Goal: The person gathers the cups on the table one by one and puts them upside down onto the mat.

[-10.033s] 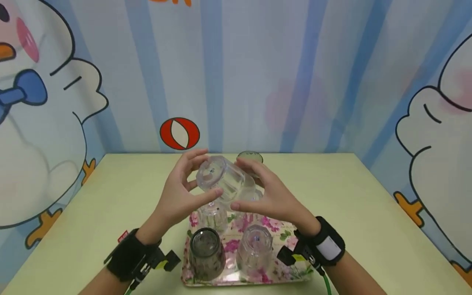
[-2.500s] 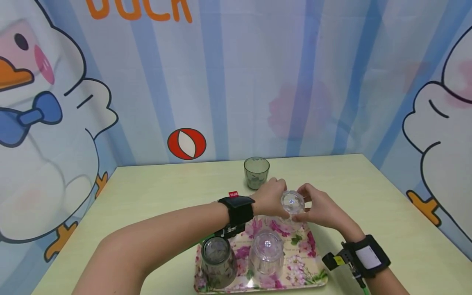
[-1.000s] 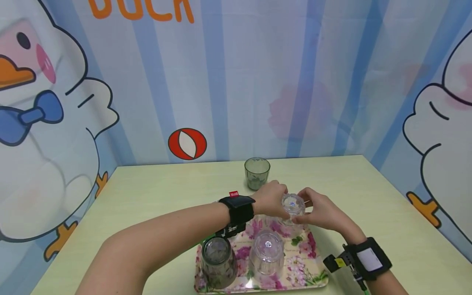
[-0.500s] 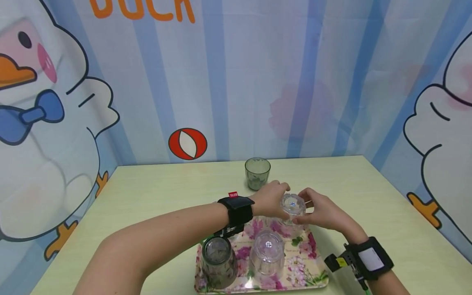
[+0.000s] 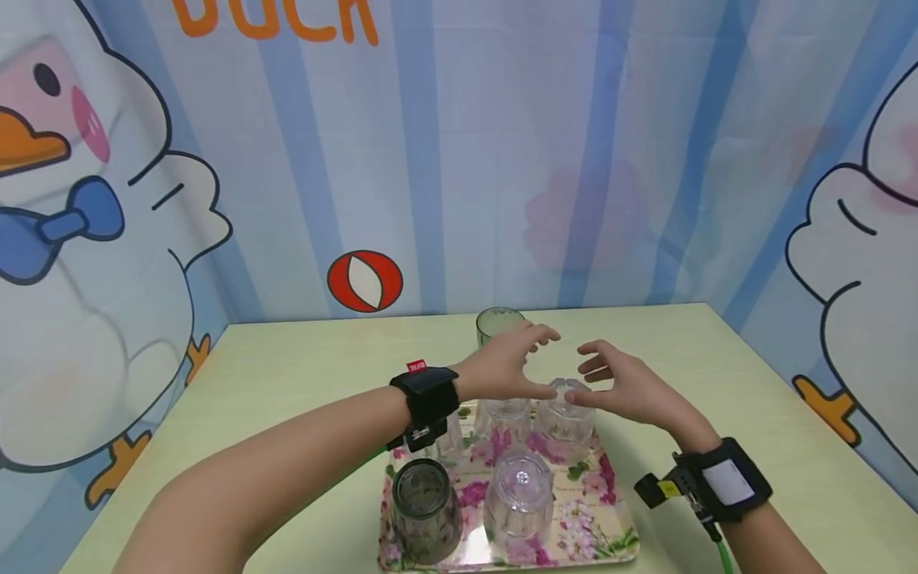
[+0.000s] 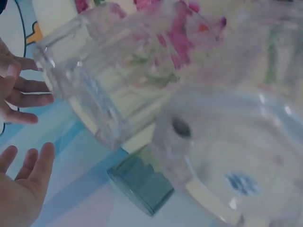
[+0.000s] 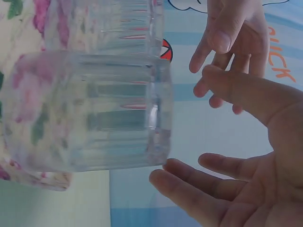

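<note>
A clear faceted glass [image 5: 566,426] stands upside down at the back right of the floral tray [image 5: 591,526]. Both hands hover just above its base, with nothing in them. My left hand [image 5: 505,363] has its fingers loosely bent and spread from the thumb. Opposite it, my right hand [image 5: 631,391] is also spread, its thumb overlapping the glass's top edge in the head view. In the right wrist view, the right hand's fingers [image 7: 189,194] are apart from the inverted glass [image 7: 113,113]. Another clear glass [image 5: 504,418] stands beside it, partly under the left hand.
At the tray's front are an inverted smoky grey glass [image 5: 425,514] and an inverted clear glass [image 5: 521,494]. A further clear glass [image 5: 450,442] is partly hidden by the left wrist strap. Behind the left hand, a green glass [image 5: 495,320] stands upright on the table [image 5: 308,359].
Ten seconds ago both hands held a clear glass in the air. Until half a second ago they gripped the back-right glass; now they have let go and risen, the left also moving slightly left.
</note>
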A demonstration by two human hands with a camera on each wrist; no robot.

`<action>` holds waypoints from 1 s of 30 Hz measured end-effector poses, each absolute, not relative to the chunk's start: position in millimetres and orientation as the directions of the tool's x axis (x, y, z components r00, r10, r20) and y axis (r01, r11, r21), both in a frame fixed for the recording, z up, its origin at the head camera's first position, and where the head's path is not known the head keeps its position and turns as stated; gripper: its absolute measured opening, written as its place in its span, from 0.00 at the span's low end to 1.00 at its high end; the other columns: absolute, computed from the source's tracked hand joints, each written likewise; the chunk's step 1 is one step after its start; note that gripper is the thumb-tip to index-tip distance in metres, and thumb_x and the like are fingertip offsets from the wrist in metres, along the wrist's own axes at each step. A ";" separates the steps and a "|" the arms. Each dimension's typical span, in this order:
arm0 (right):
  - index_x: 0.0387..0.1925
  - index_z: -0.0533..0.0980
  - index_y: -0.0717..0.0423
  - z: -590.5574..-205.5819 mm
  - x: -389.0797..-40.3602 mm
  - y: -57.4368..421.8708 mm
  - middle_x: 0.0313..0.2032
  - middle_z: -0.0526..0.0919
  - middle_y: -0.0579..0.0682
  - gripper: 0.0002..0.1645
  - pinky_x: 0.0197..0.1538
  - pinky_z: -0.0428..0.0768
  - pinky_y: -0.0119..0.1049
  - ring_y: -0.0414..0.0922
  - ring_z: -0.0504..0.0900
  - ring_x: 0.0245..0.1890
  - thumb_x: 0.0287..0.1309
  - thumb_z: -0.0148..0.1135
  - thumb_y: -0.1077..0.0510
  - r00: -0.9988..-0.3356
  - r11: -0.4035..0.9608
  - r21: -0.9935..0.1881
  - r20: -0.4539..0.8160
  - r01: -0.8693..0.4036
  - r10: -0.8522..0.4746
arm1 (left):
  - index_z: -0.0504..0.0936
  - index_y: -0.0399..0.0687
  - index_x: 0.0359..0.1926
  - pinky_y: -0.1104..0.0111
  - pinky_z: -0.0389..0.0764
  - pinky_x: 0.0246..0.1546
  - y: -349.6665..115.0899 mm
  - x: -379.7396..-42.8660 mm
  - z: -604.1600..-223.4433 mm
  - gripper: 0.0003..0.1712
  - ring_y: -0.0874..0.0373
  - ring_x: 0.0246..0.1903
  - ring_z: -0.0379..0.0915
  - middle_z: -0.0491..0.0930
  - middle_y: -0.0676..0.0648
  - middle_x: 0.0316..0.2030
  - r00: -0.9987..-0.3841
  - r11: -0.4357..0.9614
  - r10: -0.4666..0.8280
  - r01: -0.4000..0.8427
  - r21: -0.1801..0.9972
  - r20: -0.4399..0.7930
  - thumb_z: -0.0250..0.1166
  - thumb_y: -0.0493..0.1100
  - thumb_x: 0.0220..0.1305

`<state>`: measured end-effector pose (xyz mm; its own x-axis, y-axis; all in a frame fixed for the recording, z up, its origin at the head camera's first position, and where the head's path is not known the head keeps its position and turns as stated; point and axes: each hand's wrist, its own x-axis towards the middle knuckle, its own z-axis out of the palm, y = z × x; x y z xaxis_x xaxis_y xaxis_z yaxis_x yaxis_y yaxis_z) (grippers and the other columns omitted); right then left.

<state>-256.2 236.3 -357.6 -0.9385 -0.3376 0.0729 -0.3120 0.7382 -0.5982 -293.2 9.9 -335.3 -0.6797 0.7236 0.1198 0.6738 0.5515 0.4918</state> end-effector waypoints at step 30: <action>0.64 0.65 0.61 -340.5 -362.1 216.7 0.58 0.74 0.65 0.32 0.57 0.78 0.52 0.60 0.75 0.59 0.61 0.61 0.54 -0.953 0.712 -0.641 0.115 -0.287 -0.280 | 0.66 0.44 0.65 0.64 0.78 0.58 -64.7 -373.7 -342.9 0.34 0.45 0.58 0.71 0.72 0.40 0.57 -0.816 0.560 0.517 0.551 0.619 0.258 0.68 0.42 0.58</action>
<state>-362.1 216.7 -340.5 -0.9531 -0.2800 0.1151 -0.2866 0.7121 -0.6409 -373.7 -64.7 -342.9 -0.8160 0.5172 0.2581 0.5508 0.5603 0.6186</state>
